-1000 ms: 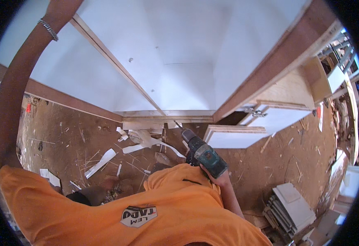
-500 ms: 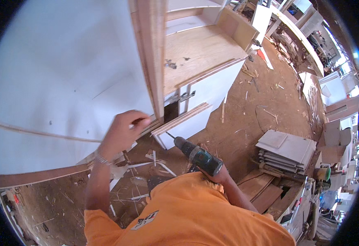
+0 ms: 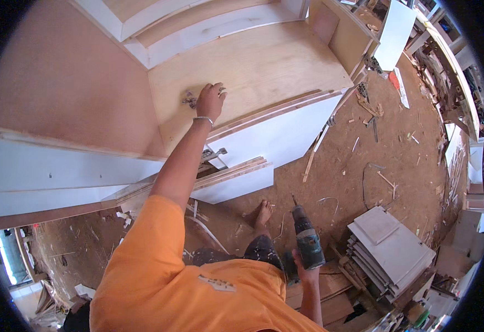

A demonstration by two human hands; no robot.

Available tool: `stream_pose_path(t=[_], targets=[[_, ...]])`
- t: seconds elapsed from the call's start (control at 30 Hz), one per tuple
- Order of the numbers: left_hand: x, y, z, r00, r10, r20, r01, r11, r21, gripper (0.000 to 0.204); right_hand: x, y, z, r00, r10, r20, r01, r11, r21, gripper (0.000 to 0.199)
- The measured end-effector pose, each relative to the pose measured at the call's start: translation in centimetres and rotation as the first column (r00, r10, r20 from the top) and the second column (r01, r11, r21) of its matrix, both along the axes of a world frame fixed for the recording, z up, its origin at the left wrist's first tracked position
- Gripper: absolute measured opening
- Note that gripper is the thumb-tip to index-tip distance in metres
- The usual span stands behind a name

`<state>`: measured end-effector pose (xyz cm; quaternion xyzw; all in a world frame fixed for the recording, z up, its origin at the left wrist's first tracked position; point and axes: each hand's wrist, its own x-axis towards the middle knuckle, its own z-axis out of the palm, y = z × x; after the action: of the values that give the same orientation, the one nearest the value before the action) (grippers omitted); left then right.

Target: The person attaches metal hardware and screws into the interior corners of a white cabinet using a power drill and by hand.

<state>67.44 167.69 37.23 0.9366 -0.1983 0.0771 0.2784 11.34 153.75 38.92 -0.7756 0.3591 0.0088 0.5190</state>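
Observation:
My right hand (image 3: 306,271) is wrapped round the grip of a dark green and black cordless drill (image 3: 309,246), held out over the floor with its bit pointing away from me. My left hand (image 3: 211,103), with a bracelet at the wrist, reaches onto the bare plywood panel (image 3: 275,61) of a cabinet. Its fingers curl down together at small metal bits by the fingertips; what they grip is too small to make out. Just left of this hand lies a small pile of dark hardware, seemingly screws (image 3: 189,99).
White-faced door panels (image 3: 286,133) stand against the cabinet front, with a metal hinge (image 3: 214,155) beside them. A stack of flat boards (image 3: 391,249) sits at the right. Wood strips and scraps litter the brown floor (image 3: 358,166). My bare foot (image 3: 264,212) shows below the panels.
My left hand has moved from the cabinet's near edge up and inward onto the plywood. The drill has swung right and back, away from the panels. The view has shifted, showing more of the cabinet's inside.

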Motion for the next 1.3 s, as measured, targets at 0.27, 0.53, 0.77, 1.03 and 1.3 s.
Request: stream_pose_path(t=[0.27,0.53,0.77,1.03,1.3], targets=[[5.2,-2.8,-3.3,0.986,0.123,0.114,-0.136,0.984,0.112,0.012,-2.4,-6.1,-0.3,0.979,-0.204,-0.013,0.202,0.957,0.207,0.013],[-9.4,-3.0,0.6,0.945,-0.091,-0.313,-0.146,0.740,-0.656,0.003,10.3,-4.7,0.6,0.984,0.174,0.045,-0.180,0.965,0.189,0.018],[-30.4,10.8,3.5,0.734,-0.166,-0.659,-0.639,0.160,-0.752,0.043,17.2,4.0,7.4,0.690,0.642,0.333,-0.654,0.751,-0.092,0.023],[-38.4,22.3,5.4,0.868,-0.154,-0.473,-0.494,-0.370,-0.786,0.026,11.8,10.2,10.0,0.356,0.879,0.317,-0.854,0.444,-0.270,0.027],[-39.7,25.7,10.0,0.787,0.025,-0.616,-0.580,-0.309,-0.753,0.028,9.7,11.5,9.3,0.262,0.939,0.223,-0.913,0.316,-0.258,0.037]])
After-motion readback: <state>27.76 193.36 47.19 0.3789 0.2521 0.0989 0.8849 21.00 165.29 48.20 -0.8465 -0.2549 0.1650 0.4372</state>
